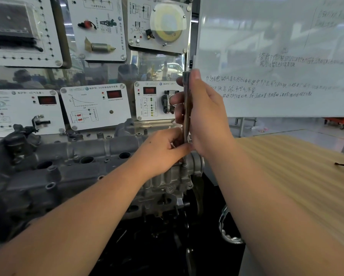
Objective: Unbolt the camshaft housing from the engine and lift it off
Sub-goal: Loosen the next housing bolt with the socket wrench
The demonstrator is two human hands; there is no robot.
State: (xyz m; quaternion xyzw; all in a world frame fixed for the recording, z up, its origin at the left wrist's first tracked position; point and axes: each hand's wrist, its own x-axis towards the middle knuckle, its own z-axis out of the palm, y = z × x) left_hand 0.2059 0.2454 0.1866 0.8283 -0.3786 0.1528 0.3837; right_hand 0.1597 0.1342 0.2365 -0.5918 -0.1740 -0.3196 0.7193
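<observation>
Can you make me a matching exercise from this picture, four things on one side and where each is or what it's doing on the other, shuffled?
Things:
1. right hand
2. left hand
3. whiteboard
4. wooden table

States or places:
A. behind, top right, handwritten
B. pinches the wrench low, near the bolt
C. grips the upright wrench handle
D. right of the engine

Pairs: 1-C, 2-B, 3-A, 4-D

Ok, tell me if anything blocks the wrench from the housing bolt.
Nothing visible does. The wrench, gripped by the right hand, runs straight down onto the bolt; the left hand pinches its lower shaft beside it.
</observation>
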